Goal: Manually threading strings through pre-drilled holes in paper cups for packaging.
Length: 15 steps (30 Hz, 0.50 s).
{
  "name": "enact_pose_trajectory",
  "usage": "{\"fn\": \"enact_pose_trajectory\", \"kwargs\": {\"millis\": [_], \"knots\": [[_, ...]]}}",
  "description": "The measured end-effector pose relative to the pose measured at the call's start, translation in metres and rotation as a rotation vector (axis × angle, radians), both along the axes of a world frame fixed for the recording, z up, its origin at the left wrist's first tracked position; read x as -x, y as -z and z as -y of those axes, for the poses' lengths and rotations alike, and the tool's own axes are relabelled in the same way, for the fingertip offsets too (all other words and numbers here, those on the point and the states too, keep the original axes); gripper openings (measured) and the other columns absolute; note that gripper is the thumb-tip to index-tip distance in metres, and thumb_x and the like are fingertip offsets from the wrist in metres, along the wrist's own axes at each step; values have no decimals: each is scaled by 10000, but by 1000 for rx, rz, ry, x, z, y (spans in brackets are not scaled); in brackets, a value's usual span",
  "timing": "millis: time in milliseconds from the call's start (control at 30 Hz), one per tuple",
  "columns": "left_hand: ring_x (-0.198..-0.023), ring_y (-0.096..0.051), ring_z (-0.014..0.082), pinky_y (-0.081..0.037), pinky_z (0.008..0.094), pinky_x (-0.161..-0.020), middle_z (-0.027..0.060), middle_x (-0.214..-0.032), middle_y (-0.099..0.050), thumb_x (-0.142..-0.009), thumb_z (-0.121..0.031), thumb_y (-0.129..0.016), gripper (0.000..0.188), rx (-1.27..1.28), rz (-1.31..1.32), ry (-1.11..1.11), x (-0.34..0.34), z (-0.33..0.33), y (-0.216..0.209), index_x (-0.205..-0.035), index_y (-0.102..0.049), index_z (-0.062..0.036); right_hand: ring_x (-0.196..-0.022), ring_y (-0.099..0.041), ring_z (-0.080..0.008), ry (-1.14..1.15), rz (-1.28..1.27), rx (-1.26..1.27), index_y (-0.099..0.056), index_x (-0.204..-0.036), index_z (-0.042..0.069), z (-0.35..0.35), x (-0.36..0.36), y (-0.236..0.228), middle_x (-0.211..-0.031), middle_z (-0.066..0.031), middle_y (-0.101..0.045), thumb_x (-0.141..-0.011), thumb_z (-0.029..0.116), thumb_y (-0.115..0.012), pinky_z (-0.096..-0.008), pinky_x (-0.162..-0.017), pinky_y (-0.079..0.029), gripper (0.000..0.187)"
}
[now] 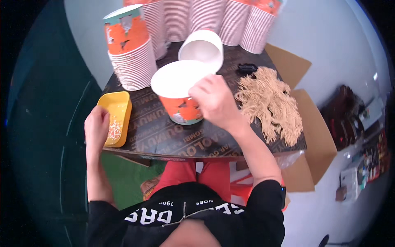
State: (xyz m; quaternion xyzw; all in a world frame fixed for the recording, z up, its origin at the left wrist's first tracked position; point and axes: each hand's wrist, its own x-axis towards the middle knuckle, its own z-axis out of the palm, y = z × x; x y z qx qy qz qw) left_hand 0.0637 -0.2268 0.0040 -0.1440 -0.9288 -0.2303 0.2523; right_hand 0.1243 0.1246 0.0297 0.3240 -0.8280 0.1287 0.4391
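A large orange and teal paper cup with a white inside stands upright on the dark table in front of me. My right hand is closed at its right rim, and the fingertips are partly hidden there. At the left table edge lies a shallow yellow plastic tray with small white and orange bits in its near end. Over the tray's left side my left hand is closed in a pinch; what its fingers hold, if anything, is hidden. Behind the upright cup, another white cup lies on its side, mouth toward me.
A tall stack of paper cups stands at the left, with several wrapped stacks along the back. Bundled beige cords hang toward the right table edge beside a small black object. An open cardboard box is at the right.
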Motion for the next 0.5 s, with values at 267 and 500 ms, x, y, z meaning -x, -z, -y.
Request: {"fn": "enact_pose_trajectory", "kwargs": {"millis": [267,500], "knots": [[-759,-642,367,-491,447,-658,227,-839,-653,-885,-108,-603,180,280,272,-47,-5,12,7,-878,-658,63,-968,-569,-245,-11,-50,33,-666,-938,95,10,-31,16,-972,-29,-609,-742,72,-658,-380,-865,-462,198],[-1029,-634,328,-506,369,-882,177,-1149,-618,-908,-65,-619,168,-22,-79,165,-36,-16,-10,-1024,-639,54,-916,-565,-292,310,0,254,-632,-902,54,-53,-77,43,-959,-90,-606,-746,39,-715,-393,-819,-461,178]]}}
